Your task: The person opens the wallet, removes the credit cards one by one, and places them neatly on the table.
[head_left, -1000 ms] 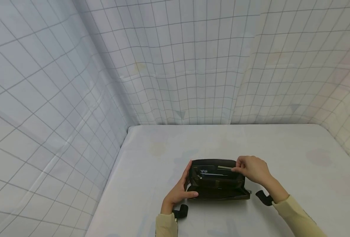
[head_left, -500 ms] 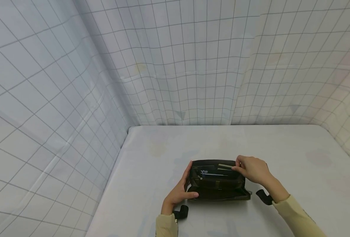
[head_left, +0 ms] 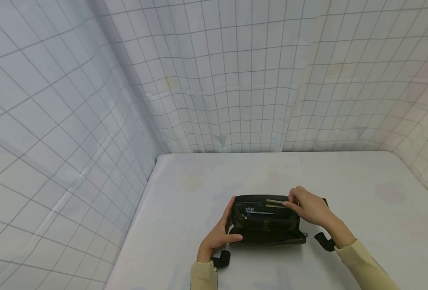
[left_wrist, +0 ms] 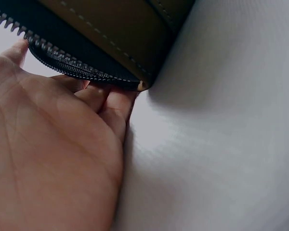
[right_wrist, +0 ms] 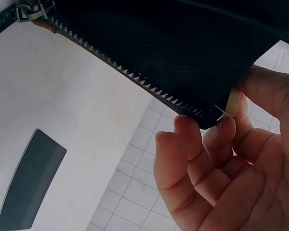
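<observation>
A zip-around wallet [head_left: 266, 235] stands spread open on the white table, black inside and olive-brown outside. Its left end is held by my left hand [head_left: 219, 233], thumb at the front flap and fingers behind. In the left wrist view the fingers of that hand [left_wrist: 53, 149] go under the zipped edge. My right hand [head_left: 308, 205] is at the upper right corner, pinching a pale gold card [right_wrist: 233, 101] between thumb and fingers against the wallet's lining. A card marked "Vip" [head_left: 249, 209] shows in another slot. Most of the gold card is hidden.
A dark flat card [right_wrist: 31, 183] lies on the white table [head_left: 185, 225] in the right wrist view. The zip pull [right_wrist: 31, 12] hangs at the wallet's end. Grid-patterned white curtains [head_left: 235, 100] enclose the back and sides.
My right hand has shifted slightly up and away, and a second pale card edge has come into sight beside its thumb. The left hand and wallet have stayed in place.
</observation>
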`<state>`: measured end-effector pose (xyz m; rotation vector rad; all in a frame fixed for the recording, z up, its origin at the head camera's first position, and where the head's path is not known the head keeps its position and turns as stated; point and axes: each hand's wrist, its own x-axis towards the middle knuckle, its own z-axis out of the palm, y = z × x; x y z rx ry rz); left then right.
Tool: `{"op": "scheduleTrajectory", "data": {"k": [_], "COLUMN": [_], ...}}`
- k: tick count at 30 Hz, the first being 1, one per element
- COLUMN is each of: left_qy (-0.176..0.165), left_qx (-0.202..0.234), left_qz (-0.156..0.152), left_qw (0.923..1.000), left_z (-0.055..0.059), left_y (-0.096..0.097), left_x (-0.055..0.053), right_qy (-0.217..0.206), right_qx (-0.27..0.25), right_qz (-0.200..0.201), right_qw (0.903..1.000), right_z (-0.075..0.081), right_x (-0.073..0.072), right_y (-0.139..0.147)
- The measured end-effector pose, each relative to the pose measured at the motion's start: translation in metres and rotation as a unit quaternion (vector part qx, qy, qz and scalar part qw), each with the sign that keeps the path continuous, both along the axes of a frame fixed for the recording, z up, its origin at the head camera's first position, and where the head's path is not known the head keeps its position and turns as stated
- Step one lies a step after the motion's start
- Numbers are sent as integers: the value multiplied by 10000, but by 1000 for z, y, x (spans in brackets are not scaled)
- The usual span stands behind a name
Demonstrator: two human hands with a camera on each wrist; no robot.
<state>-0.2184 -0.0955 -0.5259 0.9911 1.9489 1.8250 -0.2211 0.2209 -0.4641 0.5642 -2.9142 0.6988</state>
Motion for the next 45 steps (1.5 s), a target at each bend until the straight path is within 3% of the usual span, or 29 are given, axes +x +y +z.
{"op": "scheduleTrajectory", "data": {"k": [10, 18, 36, 39, 45], "left_qy": [-82, -263, -91, -84, -199], "left_qx": [-106, -212, -176, -157, -176], "left_qz": [27, 29, -19, -8, 117], "left_qw": [9999, 9994, 9998, 9998, 9996], "left_z": [-1, 0, 0, -4, -26], "left_y": [-1, -1, 1, 1, -1], "left_x": [0, 1, 1, -1, -8], "right_qy": [-256, -223, -541, -551, -672], "right_qx": [-401, -483, -801, -868, -1170], "right_qz": [-300, -428, -627, -671, -643], "right_qw": [9984, 9977, 9933, 9924, 9888], "right_z": [-3, -4, -8, -10, -14], "right_x": [-5, -3, -4, -4, -5], "right_y": [1, 1, 8, 9, 9]}}
